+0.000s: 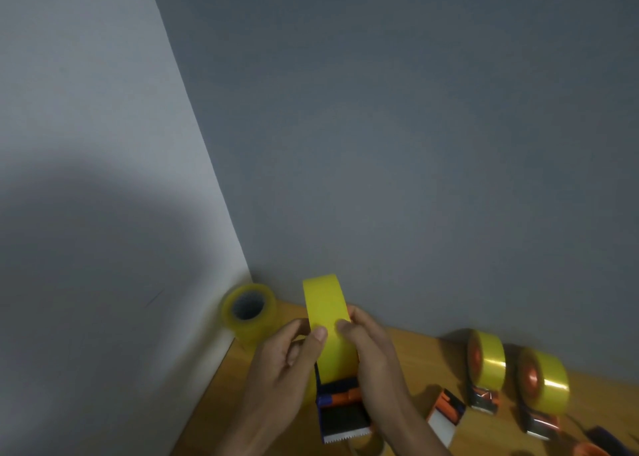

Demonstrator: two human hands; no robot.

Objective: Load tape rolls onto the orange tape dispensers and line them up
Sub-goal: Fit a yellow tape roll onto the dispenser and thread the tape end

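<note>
Our hands, left (288, 362) and right (371, 348), pinch the yellow tape roll (330, 327); we seat it squarely on the dispenser (342, 410).

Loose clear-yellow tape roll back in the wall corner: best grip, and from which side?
Take the loose clear-yellow tape roll across its curved outer band, coming from the front right, the open table side. It lies on its side, dark core hole facing the camera, tucked between the two grey walls, so the rear and left are blocked. A finger hooked in the core would probably work too.

No text, label, brand or number can be read on anything; the view is blurred.
</note>
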